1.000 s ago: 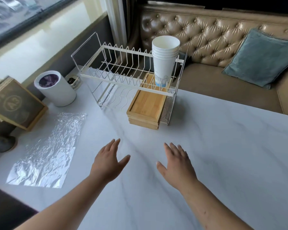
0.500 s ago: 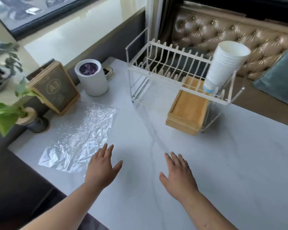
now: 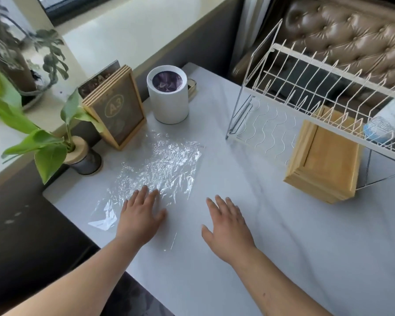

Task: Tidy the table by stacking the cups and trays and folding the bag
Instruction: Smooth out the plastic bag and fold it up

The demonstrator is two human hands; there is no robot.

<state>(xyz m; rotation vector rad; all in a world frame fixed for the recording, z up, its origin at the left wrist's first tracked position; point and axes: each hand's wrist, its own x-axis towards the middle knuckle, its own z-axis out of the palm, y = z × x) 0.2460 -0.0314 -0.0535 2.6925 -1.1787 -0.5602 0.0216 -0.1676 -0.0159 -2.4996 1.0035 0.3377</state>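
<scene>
A clear, crinkled plastic bag lies flat on the white marble table, left of centre. My left hand hovers over the bag's near edge, fingers spread, holding nothing. My right hand is open over bare table just right of the bag. A stack of wooden trays sits under the white wire dish rack at the right. The stack of white paper cups stands on the rack's top shelf, cut off by the right edge.
A white cylindrical bin with a purple liner, a wooden "A3" sign holder and a potted green plant line the table's left side. A tufted leather sofa lies behind the rack. The table's near-left edge drops to dark floor.
The view has swung left and closer to the bag. My left hand has moved from bare table to above the bag's near edge; my right hand followed leftward.
</scene>
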